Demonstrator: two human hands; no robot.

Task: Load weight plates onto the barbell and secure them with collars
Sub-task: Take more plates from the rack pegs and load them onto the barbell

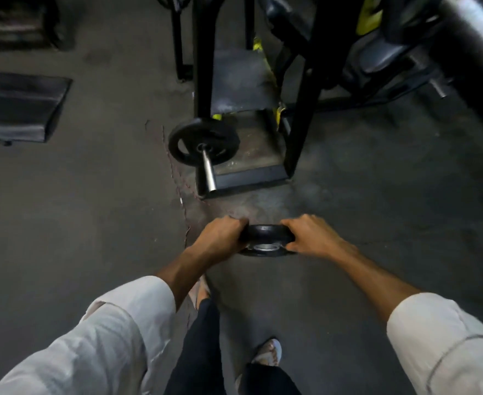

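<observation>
Head view: a person in pale sleeves carried a small black weight plate (267, 240) with both hands above the gym floor (92, 223), well short of the barbell sleeve (209, 171) ahead. The left hand (220, 236) and right hand (310, 235) gripped opposite edges of the rim, fingers (288, 223) curled over the top and clamped on the plate, its steel-lined centre hole facing up toward the camera. 1 larger plate (203, 142) already sat on the bar beside a black rack frame (303, 138); no collar could be seen.

The plate appeared rigid, dense and heavy for its size, its smooth rim likely slick. A 2-handed hold at the rim looked sound, and turning it upright would be needed to line its hole up with the sleeve.
</observation>
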